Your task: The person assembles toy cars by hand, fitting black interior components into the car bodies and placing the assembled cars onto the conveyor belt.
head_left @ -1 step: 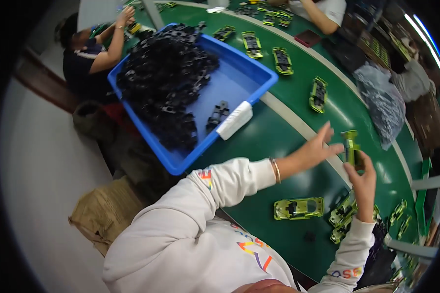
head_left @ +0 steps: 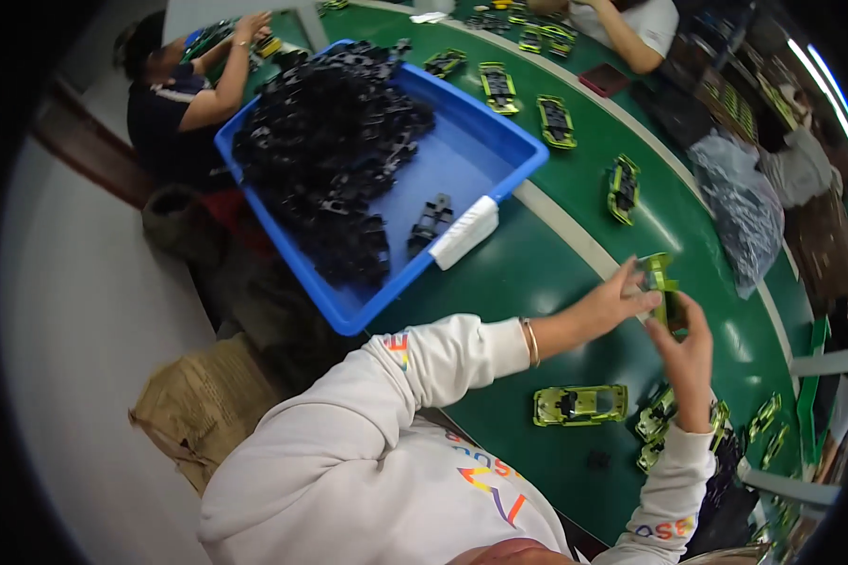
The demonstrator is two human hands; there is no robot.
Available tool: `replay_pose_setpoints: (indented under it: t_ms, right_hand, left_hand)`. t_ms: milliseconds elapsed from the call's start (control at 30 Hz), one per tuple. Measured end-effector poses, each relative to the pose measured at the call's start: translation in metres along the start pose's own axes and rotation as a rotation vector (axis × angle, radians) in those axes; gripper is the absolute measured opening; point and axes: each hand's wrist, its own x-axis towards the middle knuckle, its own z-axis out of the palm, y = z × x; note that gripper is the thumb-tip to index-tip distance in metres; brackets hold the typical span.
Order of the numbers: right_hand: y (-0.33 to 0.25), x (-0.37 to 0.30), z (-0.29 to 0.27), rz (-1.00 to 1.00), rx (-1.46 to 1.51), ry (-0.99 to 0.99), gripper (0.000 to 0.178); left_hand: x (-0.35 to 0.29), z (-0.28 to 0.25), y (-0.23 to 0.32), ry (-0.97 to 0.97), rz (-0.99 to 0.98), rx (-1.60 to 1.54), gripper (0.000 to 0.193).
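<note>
A lime-green toy car body shell (head_left: pixel 660 282) is held up over the green table between my two hands. My left hand (head_left: pixel 620 299) has its thumb and fingers closed on the shell's left side. From below, my right hand (head_left: pixel 685 347) grips its lower end, with the fingers curled around it. Nearer me on the table lies another lime-green car body (head_left: pixel 580 405), with dark parts showing inside. Several more green car bodies (head_left: pixel 654 416) are heaped beside my right wrist, partly hidden by it.
A blue tub (head_left: pixel 488 141) piled with black plastic car chassis (head_left: pixel 320 141) stands at the left. Several green cars with black chassis (head_left: pixel 556 122) line the far belt. A plastic bag (head_left: pixel 740 202) lies at the right. Two other people sit across and at far left.
My left hand, its fingers apart beside the shell before, has closed onto it. The shell and my right hand have shifted slightly left. The view has shifted a little.
</note>
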Motion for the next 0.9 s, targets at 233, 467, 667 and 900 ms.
replay_pose_setpoints:
  t_ms: [233,467,667,900]
  right_hand:
    - [-0.151,0.034,0.076,-0.442,-0.301,-0.295,0.074]
    - [-0.293,0.152,0.218,-0.976,-0.335,-0.132,0.117]
    - [-0.355,0.209,0.322,-1.282,-0.551,-0.176,0.121]
    - [-0.353,0.226,0.340,-1.484,-0.468,-0.167,0.053]
  left_hand:
    - [-0.075,-0.076,0.044,0.271,-0.152,-0.459,0.040]
    - [-0.072,-0.082,0.032,0.159,-0.260,-0.510,0.038]
    - [-0.039,-0.102,-0.092,0.168,-0.012,0.004,0.040]
    - [-0.038,-0.074,-0.097,0.227,-0.042,-0.120,0.038]
